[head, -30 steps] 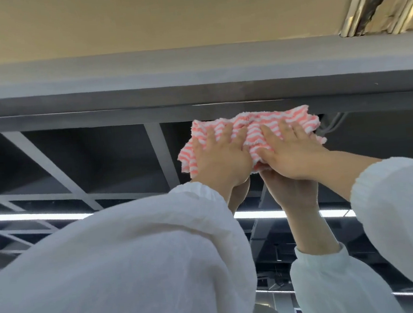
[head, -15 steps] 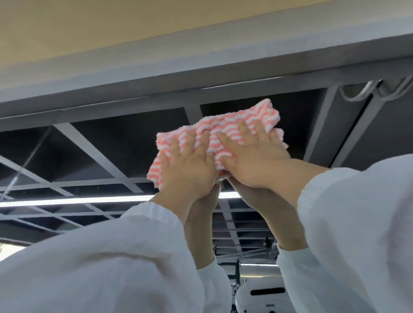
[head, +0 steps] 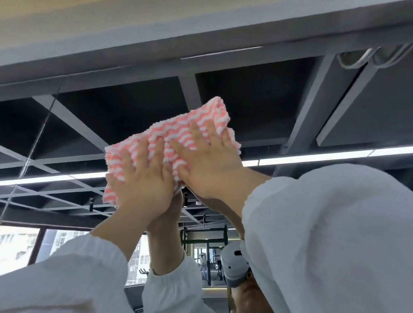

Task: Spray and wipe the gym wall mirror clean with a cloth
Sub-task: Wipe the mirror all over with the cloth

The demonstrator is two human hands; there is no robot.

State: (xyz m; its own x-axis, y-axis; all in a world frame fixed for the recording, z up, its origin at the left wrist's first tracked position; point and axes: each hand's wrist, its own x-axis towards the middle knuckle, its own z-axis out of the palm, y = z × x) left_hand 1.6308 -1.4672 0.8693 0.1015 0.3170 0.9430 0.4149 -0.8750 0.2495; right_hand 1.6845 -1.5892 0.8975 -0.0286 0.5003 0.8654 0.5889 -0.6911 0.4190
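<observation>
Overhead, near the centre of the frame, a fluffy pink-and-white striped cloth (head: 170, 137) lies pressed flat against the upper part of the gym wall mirror (head: 258, 106), just below the grey band that runs along the mirror's top edge. Both hands press on it side by side: the left hand (head: 144, 180) covers the cloth's lower left part with straight, slightly spread fingers, and the right hand (head: 208, 161) covers its right part, fingers likewise straight and fanned out, thumb pointing toward the left hand. Loose white sleeves (head: 334, 240) fill the lower left and lower right of the frame. Reflected in the glass are dark ceiling beams, a long white strip light (head: 326, 156) crossing the middle, bright windows at lower left, and the arms' own mirrored forearms below the cloth.
</observation>
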